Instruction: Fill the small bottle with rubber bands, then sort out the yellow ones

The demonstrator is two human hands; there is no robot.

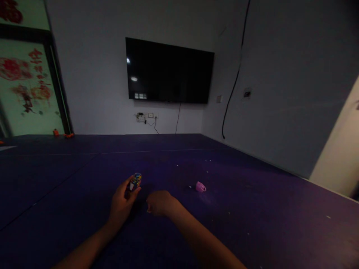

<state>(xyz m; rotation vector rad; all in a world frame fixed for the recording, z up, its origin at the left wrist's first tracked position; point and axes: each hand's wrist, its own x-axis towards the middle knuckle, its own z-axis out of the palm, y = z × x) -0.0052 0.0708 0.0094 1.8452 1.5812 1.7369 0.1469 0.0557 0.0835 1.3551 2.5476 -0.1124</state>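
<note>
My left hand (122, 200) is closed around a small, rounded object with a multicoloured pattern (136, 180), gripped between thumb and fingers and held up off the dark purple surface (168, 243). Just to its right, my right hand (158, 203) is curled with the wrist bent and the fingertips turned down and inward. Whatever its fingers pinch is too dark and small to make out. A small pink object with a ring-like handle (200, 186) lies on the surface to the right of both hands, touched by neither.
White specks (207, 172) are scattered over the purple surface. Small orange things (56, 132) stand at the far left edge by a decorated glass door (30, 89). A television (169, 73) hangs on the far wall above sockets and wires (146, 116). A black cable (234, 87) hangs down at the right.
</note>
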